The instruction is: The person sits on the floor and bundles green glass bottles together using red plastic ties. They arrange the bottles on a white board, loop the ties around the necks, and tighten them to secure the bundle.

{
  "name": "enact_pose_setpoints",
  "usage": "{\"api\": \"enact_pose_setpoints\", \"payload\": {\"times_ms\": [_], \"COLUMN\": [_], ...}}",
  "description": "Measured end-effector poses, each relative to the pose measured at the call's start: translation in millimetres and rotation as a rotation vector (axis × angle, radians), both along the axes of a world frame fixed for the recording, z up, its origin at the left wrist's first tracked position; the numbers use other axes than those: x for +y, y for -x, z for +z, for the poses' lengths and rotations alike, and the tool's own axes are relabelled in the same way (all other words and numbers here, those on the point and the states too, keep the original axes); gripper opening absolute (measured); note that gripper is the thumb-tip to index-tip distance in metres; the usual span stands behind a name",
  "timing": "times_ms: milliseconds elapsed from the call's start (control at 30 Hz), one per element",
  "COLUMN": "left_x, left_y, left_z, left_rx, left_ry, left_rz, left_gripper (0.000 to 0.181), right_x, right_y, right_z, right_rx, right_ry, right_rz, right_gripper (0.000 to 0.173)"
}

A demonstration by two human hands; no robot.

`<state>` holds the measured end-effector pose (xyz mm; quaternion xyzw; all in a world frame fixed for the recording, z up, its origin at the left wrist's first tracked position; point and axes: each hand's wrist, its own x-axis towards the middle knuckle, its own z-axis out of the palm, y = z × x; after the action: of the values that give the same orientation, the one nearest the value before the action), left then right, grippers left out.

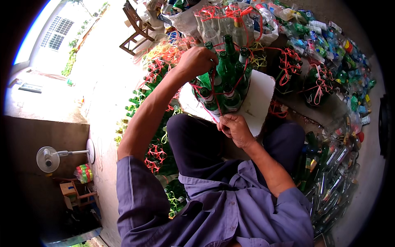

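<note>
Several green glass bottles (226, 66) stand upright in a tight cluster, on or over a white board (260, 92) before my knees. Red plastic cord (239, 81) runs around and between their necks. My right hand (236, 131) pinches a length of this cord at the near side of the cluster, just below the bottles. Over the far left of the cluster, my left hand (197, 61) has its fingers curled down beside the bottle necks. What those fingers grip, cord or glass, is hidden.
Clear glass bottles (213, 27) tied with red cord stand behind the cluster. More tied bottles (319, 81) are at right, with piled plastic bottles (327, 40) beyond. Loose glass bottles (330, 182) lie at lower right. A wooden chair (135, 29) and pedestal fan (47, 159) are at left.
</note>
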<state>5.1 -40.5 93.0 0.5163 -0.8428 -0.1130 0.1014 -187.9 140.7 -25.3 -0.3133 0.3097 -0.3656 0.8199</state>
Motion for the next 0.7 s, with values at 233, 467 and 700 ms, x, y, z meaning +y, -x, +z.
{"api": "enact_pose_setpoints", "payload": {"times_ms": [233, 467, 700], "left_x": [-16.7, -17.6, -17.7], "left_y": [2.0, 15.2, 20.2], "left_z": [3.1, 7.3, 11.8], "left_rx": [-0.099, -0.249, -0.112], "left_ry": [-0.112, -0.078, -0.386], "left_rz": [-0.054, -0.029, 0.082], "left_gripper": [0.017, 0.016, 0.019], "right_x": [4.2, 5.6, 6.0], "right_y": [-1.0, -0.5, -2.4], "right_z": [4.6, 12.0, 14.1], "right_rx": [0.145, 0.173, 0.208], "right_ry": [0.213, 0.360, 0.387], "right_rz": [-0.019, -0.030, -0.011], "right_gripper": [0.037, 0.036, 0.033]}}
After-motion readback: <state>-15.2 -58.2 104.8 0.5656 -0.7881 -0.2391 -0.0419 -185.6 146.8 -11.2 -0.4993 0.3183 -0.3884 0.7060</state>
